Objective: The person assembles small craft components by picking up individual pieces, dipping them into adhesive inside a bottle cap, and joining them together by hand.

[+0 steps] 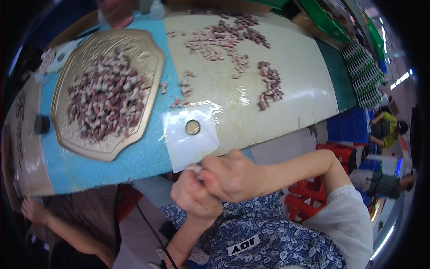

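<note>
My left hand [197, 193] and my right hand [235, 175] are pressed together just off the table's near edge, both closed. A small pale piece [197, 170] shows between the fingers; most of it is hidden, so its kind is unclear. Beyond my hands, a white sheet [192, 150] lies at the table edge with a round, bottle-cap-like disc [193, 127] on it. To the left, a gold, embossed tray [105, 154] bears a heap of small purple-and-white pieces [107, 94].
More small pinkish pieces [215, 42] lie across the pale tabletop [304, 80], with a separate row [270, 86] nearer the right. Another person's hand [33, 210] rests at the table's left end. Red stools [309, 193] stand at right. A dark cylinder [41, 124] sits left of the tray.
</note>
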Available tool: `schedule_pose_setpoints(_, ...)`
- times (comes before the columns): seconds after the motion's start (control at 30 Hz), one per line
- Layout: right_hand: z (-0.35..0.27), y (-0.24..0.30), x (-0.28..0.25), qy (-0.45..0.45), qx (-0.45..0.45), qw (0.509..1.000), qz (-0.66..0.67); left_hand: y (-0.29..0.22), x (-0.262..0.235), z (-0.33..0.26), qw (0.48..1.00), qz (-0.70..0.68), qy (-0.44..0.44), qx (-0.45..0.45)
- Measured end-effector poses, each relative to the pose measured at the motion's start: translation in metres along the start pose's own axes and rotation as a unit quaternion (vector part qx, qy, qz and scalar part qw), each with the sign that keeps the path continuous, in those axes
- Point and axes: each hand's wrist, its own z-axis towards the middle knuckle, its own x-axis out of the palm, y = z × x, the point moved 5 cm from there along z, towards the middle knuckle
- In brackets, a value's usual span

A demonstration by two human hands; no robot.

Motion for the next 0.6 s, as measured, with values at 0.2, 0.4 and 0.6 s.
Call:
schedule_pose_setpoints(0.2, 0.010, -0.041, 0.001, 0.045, 0.184, 0.978, 0.089, 0.028, -0.042, 0.033, 0.983, 0.176, 0.044, 0.038)
schedule_pose_setpoints(0.4, -0.035, -0.158, -0.088, -0.176, 0.312, 0.933, -0.031, 0.057, -0.091, 0.096, 0.919, 0.382, -0.029, 0.093)
schedule_pose_setpoints(0.6, -0.005, -0.158, -0.063, -0.111, 0.226, 0.968, 0.019, 0.063, -0.079, 0.106, 0.942, 0.323, -0.051, 0.071)
